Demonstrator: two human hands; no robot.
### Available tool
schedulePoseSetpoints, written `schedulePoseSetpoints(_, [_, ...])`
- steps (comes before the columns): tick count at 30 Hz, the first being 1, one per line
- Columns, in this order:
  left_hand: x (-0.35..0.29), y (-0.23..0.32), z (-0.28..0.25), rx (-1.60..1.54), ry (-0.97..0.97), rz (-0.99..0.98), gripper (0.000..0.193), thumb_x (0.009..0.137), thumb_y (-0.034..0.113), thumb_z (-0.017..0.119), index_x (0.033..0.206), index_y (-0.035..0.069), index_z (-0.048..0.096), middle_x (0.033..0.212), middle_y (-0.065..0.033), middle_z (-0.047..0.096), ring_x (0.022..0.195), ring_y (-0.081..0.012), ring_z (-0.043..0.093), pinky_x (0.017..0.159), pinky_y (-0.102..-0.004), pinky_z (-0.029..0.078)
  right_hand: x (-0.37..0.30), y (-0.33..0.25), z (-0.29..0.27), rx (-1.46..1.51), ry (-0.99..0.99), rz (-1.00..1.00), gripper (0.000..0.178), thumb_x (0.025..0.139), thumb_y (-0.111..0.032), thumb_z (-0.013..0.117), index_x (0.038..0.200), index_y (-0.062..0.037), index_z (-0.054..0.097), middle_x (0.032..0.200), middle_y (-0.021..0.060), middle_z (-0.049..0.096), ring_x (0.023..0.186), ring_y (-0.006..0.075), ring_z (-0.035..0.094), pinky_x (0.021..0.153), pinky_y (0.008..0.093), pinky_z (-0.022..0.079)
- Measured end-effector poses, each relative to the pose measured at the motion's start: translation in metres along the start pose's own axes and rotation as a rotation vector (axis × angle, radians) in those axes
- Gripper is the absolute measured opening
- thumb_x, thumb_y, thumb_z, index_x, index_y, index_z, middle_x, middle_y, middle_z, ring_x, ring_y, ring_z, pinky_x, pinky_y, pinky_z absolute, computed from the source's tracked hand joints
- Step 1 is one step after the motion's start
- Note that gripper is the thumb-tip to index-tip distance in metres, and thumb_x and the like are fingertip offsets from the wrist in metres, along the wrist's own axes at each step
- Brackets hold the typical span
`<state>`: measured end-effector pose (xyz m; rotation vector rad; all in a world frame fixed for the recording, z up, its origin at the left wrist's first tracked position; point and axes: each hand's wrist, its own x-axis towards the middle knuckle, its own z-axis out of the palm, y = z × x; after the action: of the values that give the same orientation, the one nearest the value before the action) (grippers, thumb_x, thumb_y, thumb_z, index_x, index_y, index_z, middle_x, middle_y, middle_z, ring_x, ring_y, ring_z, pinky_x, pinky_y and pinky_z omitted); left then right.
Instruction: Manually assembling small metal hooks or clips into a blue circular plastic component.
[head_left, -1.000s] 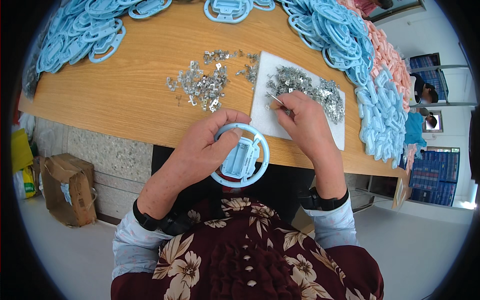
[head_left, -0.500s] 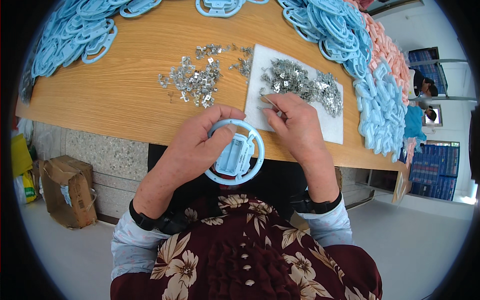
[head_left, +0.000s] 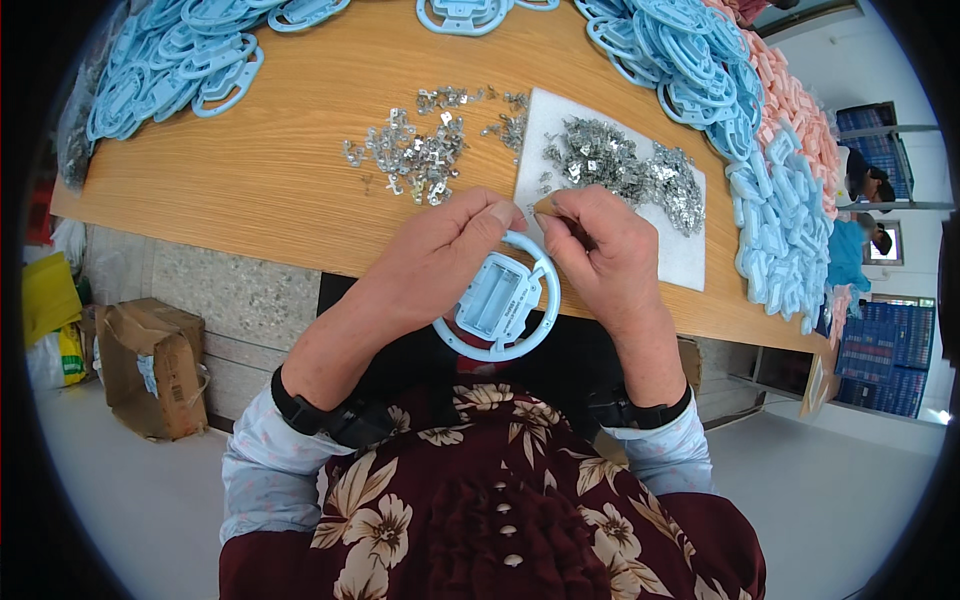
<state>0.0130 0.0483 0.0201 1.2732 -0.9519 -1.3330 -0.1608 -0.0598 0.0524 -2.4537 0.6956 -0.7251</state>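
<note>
Far left: one yellow bag (head_left: 48, 290), low beside the table; next to it I log one open cardboard box (head_left: 152, 380), brown and worn.
Upper left: one heap of light-blue ring-shaped frames (head_left: 185, 65), overlapping, on the wooden tabletop (head_left: 280, 150).
Centre left: one loose scatter of small metal clips (head_left: 415, 155), silvery, lying directly on the wood.
Centre: one left hand (head_left: 440, 245), bare, black band at the wrist; I read its grip as narrow, thumb against fingers, holding the top of a ring.
Held item: one light-blue ring frame (head_left: 493, 300), rectangular recess facing my camera, located in front of the body at the table's near edge.
Centre right: one right hand (head_left: 610, 245), bare, also banded; thumb and forefinger drawn close together, tips just beside the ring's upper edge. I cannot tell what, if anything, is pinched there.
Beyond that hand: one white foam sheet (head_left: 680, 262), bearing two adjoining mounds of metal pieces (head_left: 600, 160).
Upper right: one stack of blue rings (head_left: 705, 85).
Far right: one pile of pale-blue elongated parts (head_left: 780, 235), adjoining one pile of pink parts (head_left: 803, 135).
</note>
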Motion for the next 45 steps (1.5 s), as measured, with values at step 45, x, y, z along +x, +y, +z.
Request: schedulePoseSetpoints(45, [0.000, -0.004, 0.016, 0.080, 0.111, -0.032, 0.018, 0.104, 0.020, 0.055, 0.109, 0.005, 0.064, 0.090, 0.0025, 0.062, 0.081, -0.0042, 0.055, 0.073, -0.0224, 0.047, -0.069, 0.102, -0.084, -0.397, -0.049, 0.325, 0.016, 0.091, -0.019, 0.066, 0.101, -0.0059, 0.068, 0.096, 0.0161, 0.065, 0.091, 0.0378, 0.062, 0.079, 0.0444, 0.050])
